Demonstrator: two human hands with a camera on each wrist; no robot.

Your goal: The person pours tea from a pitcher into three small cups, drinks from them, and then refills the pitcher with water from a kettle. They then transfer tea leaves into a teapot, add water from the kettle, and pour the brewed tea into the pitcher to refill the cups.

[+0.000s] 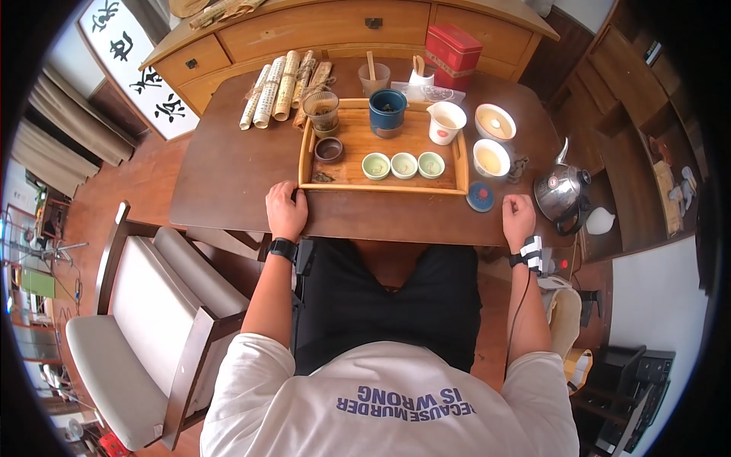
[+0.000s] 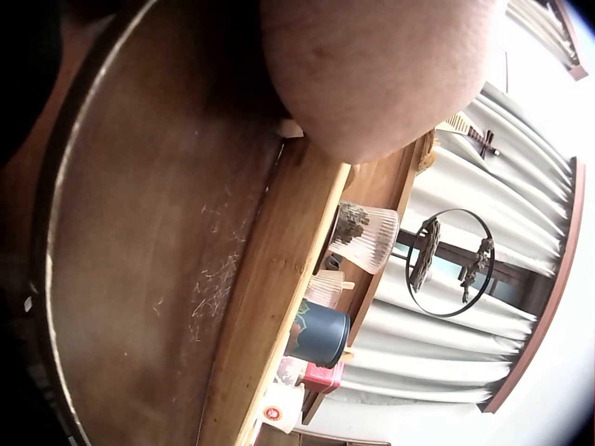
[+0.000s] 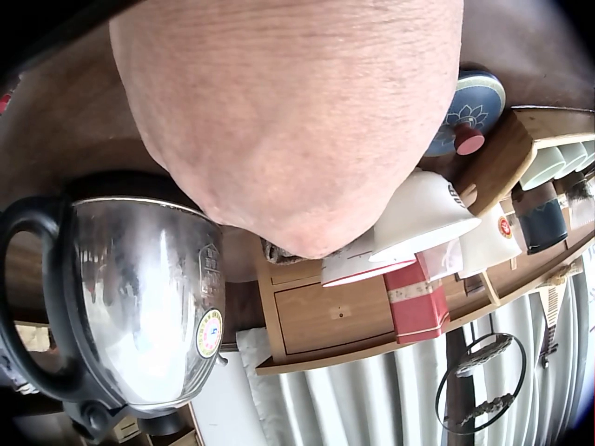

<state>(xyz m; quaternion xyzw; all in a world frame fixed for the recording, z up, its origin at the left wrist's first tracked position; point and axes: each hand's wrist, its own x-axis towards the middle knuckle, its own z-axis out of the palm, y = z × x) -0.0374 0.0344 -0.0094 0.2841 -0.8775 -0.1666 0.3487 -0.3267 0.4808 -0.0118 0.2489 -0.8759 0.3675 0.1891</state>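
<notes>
A person seated at a dark wooden surface (image 1: 228,175) rests both hands on its near edge, with a wooden tea tray (image 1: 381,185) laid out squarely in front, every vessel within arm's reach. The left hand (image 1: 286,212) sits at the tray's near left corner, fingers loosely curled, touching or nearly touching the tray frame and holding nothing; the left wrist view shows the hand pressed close against that frame. The right hand (image 1: 518,215) lies to the right of the tray, fingers curled under in a loose fist, empty, between a blue round lid (image 1: 480,196) just off the tray's near right corner and a steel kettle (image 1: 561,194) farther right, its handle turned toward the person. On the tray, three small green cups (image 1: 403,165) stand in a row along the near side, a blue pot (image 1: 387,112) and a white pitcher (image 1: 446,122) behind them. Two white lidded bowls (image 1: 493,141) wait just right of the tray.
</notes>
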